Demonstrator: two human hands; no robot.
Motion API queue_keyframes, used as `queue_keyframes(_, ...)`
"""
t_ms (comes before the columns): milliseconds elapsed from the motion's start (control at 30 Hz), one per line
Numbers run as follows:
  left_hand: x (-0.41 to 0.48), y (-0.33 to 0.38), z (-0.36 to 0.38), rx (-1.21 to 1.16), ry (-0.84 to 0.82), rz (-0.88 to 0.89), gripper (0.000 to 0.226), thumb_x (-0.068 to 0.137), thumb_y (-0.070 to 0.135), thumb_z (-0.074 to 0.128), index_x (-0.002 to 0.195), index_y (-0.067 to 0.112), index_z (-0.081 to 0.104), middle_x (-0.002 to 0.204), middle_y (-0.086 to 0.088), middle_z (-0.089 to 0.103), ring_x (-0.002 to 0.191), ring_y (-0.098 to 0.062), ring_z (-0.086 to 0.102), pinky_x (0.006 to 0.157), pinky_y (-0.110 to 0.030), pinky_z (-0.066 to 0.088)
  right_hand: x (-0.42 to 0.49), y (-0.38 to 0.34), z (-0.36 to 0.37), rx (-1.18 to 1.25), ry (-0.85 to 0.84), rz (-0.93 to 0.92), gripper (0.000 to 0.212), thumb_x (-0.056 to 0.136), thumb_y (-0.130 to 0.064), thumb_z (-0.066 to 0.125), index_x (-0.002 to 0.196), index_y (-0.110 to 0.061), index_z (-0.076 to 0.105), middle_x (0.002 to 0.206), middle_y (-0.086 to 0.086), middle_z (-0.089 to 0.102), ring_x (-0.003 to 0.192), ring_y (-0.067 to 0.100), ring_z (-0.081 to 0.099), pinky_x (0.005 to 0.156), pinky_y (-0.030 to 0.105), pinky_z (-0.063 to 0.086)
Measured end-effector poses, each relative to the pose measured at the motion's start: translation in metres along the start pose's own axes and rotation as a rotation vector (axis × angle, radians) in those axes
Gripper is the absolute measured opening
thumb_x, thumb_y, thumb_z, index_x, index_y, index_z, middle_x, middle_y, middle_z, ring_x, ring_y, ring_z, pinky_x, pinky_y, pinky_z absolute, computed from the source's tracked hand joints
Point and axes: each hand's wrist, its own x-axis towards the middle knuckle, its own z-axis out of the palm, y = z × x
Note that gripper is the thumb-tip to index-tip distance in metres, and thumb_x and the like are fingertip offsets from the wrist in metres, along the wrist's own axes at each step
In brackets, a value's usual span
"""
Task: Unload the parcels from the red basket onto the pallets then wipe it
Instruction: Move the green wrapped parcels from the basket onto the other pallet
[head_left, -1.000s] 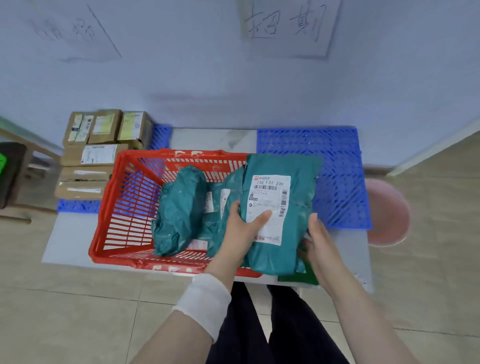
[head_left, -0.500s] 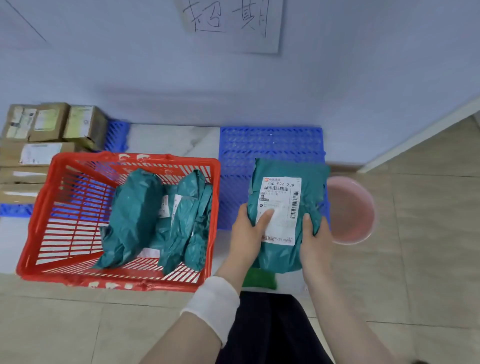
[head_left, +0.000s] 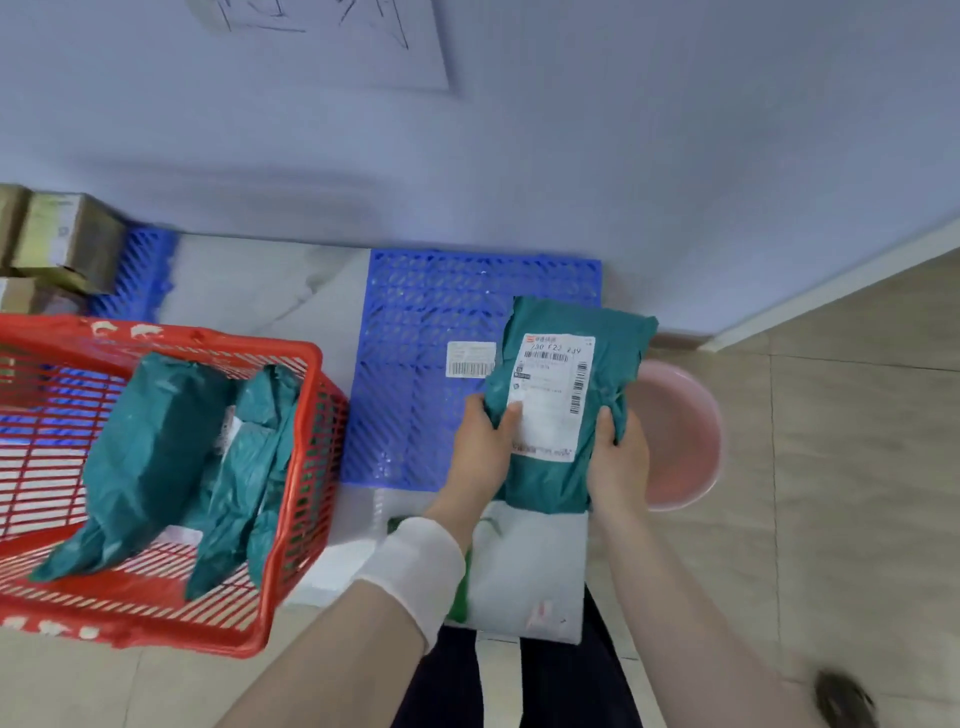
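The teal plastic mailer parcel (head_left: 566, 400) with the white shipping label is hiding its lower edge behind both palms. The label's small print is blurring past reading, and only the large code line is showing clearly. The parcel is hanging over the right edge of the blue slatted plastic pallet (head_left: 415, 312); it may be touching the slats, but the view is not settling that.

The left hand (head_left: 480, 441) is gripping the parcel's left side, with the thumb lying across the label and the fingers wrapping behind. The right hand (head_left: 621, 457) is gripping the lower right side, its fingers curling into the crumpled plastic. Both forearms are reaching forward from the bottom of the view, and the left one is wearing a white wristband (head_left: 415, 566).

A loose white barcode label (head_left: 467, 358) is lying on the pallet just left of the parcel. A round pink plastic basin (head_left: 685, 436) is sitting partly hidden behind the parcel and the right hand. A white and green bag (head_left: 530, 566) is lying under the wrists, partly covered by the left arm.

To the left, the red plastic lattice basket (head_left: 317, 457) is running off the frame edge and holding more teal mailers (head_left: 150, 447) leaning together. Beyond it, brown cardboard boxes (head_left: 62, 234), also cut off, are sitting on a second blue pallet (head_left: 137, 280).
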Motion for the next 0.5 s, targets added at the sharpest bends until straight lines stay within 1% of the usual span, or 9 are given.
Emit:
queue_keyframes(67,0.018,0.003,0.024,-0.018,0.031,-0.059,0.029,0.095,0.028,0.047,0.115,0.008,0.044,0.106,-0.005,0.057,0.102,-0.025,0.056,0.081,-0.031,0.044,0.024,0.004,-0.003,0.000,-0.035,0.026,0.035,0.098,-0.025,0.039,0.126,-0.009,0.050,0.124,0.011,0.059,0.115,0.031,0.053,0.100,0.042,0.040)
queue_keyframes(167,0.044,0.014,0.049,-0.040,0.063,-0.124,0.031,0.096,0.026,0.046,0.120,0.006,0.044,0.115,-0.008,0.057,0.099,-0.024,0.055,0.081,-0.032,0.044,0.060,-0.001,-0.007,-0.041,-0.098,0.062,0.029,0.098,-0.023,0.040,0.120,-0.010,0.052,0.118,0.011,0.061,0.109,0.031,0.055,0.092,0.036,0.041)
queue_keyframes(267,0.071,0.024,0.061,-0.095,0.085,-0.144,0.033,0.095,0.026,0.047,0.122,0.006,0.044,0.112,-0.006,0.056,0.093,-0.019,0.051,0.077,-0.029,0.040,0.103,-0.005,-0.003,-0.054,-0.157,0.068,0.026,0.096,-0.023,0.043,0.114,-0.010,0.055,0.113,0.012,0.063,0.106,0.032,0.057,0.093,0.043,0.044)
queue_keyframes(367,0.109,0.019,0.073,-0.067,0.084,-0.183,0.034,0.095,0.025,0.047,0.122,0.004,0.045,0.116,-0.010,0.056,0.094,-0.021,0.051,0.078,-0.030,0.041,0.143,0.003,0.012,-0.086,-0.211,0.087,0.025,0.094,-0.025,0.047,0.112,-0.011,0.058,0.112,0.011,0.064,0.104,0.032,0.059,0.093,0.047,0.045)
queue_keyframes(433,0.135,0.011,0.081,-0.052,0.092,-0.211,0.034,0.095,0.024,0.048,0.121,0.003,0.046,0.118,-0.013,0.057,0.098,-0.025,0.053,0.081,-0.032,0.043,0.166,0.011,0.023,-0.096,-0.232,0.106,0.022,0.093,-0.023,0.050,0.109,-0.011,0.059,0.109,0.011,0.065,0.100,0.031,0.060,0.091,0.046,0.047)
queue_keyframes(500,0.158,0.004,0.088,-0.036,0.101,-0.221,0.033,0.094,0.025,0.049,0.119,0.004,0.047,0.116,-0.013,0.057,0.096,-0.026,0.053,0.084,-0.035,0.045,0.184,0.018,0.032,-0.074,-0.228,0.117,0.020,0.093,-0.020,0.050,0.107,-0.009,0.060,0.104,0.010,0.065,0.096,0.029,0.060,0.089,0.043,0.048)
